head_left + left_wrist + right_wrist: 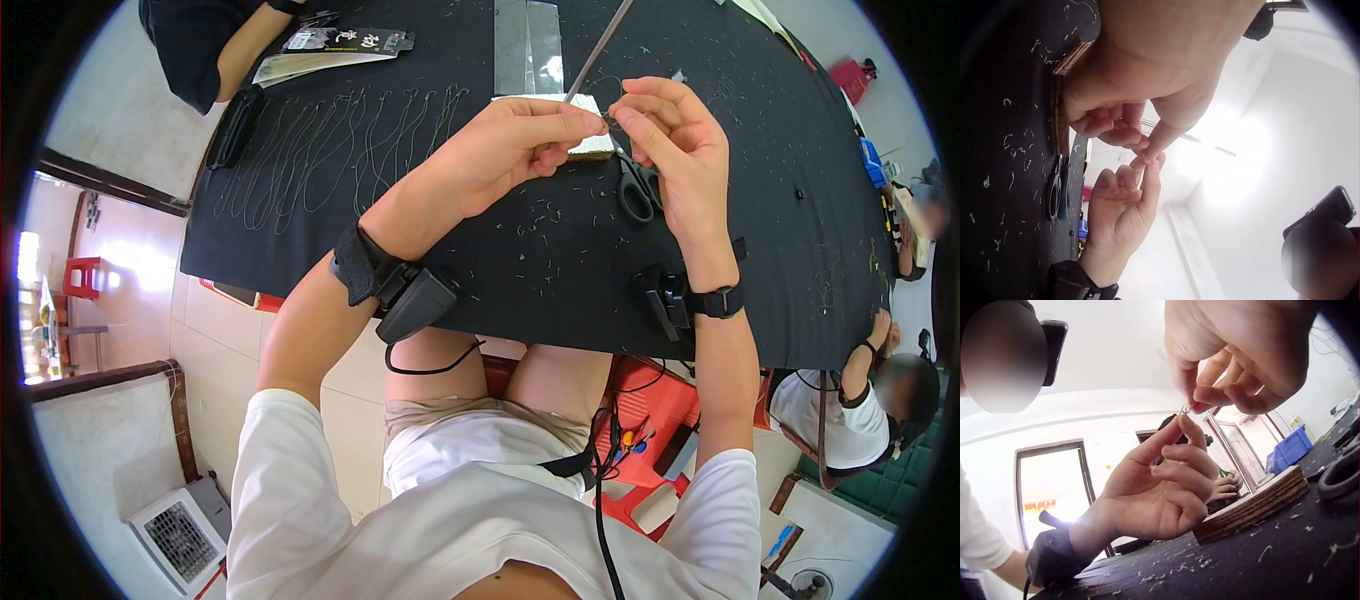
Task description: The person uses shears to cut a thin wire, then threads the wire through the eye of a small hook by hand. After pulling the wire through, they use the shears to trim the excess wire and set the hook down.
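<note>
Above the matte black bench [540, 250], fingers of the left hand [510, 145] and right hand [693, 160] pinch a thin, curled line [1185, 409]. Below, a flat block [1257, 511] shows rough, layered brown edges.

Bright! Glare blazes off the floor [150, 262] in the head view, its corners dark and curved; the doorway [1054, 478] glows in the right wrist view, and white light swamps the left wrist view's right half.

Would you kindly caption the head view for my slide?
Left hand and right hand work close together above a black table, scissors nearby.
</note>
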`<state>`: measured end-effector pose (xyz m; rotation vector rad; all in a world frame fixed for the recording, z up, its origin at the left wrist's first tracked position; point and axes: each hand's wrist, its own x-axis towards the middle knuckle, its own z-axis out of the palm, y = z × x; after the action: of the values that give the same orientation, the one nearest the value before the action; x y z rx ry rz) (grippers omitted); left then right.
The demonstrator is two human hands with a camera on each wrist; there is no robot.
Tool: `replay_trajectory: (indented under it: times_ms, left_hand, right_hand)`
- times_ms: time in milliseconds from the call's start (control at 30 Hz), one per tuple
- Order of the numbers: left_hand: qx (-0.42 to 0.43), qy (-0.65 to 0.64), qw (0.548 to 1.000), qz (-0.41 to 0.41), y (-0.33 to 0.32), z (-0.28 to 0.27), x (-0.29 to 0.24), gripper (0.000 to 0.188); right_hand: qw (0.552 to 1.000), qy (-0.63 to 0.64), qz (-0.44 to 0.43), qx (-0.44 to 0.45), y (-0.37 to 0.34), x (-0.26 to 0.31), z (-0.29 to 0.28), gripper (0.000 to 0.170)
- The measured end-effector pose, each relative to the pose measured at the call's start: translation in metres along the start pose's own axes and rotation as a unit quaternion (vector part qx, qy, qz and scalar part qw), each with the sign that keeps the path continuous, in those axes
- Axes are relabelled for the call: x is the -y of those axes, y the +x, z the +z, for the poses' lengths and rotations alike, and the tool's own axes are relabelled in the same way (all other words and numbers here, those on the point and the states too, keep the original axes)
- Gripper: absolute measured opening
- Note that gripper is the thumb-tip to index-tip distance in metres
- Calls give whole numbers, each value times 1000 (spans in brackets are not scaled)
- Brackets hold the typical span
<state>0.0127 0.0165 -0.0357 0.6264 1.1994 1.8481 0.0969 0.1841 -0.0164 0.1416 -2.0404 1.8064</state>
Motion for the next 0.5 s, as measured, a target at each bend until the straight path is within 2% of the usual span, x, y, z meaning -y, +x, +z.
replay_trajectory:
  times_ms: [500]
  left_hand:
    - [-11,18,1000,-17,0,1,-1,23]
  right_hand:
    - [999,-37,-36,16,-1,1,4,23]
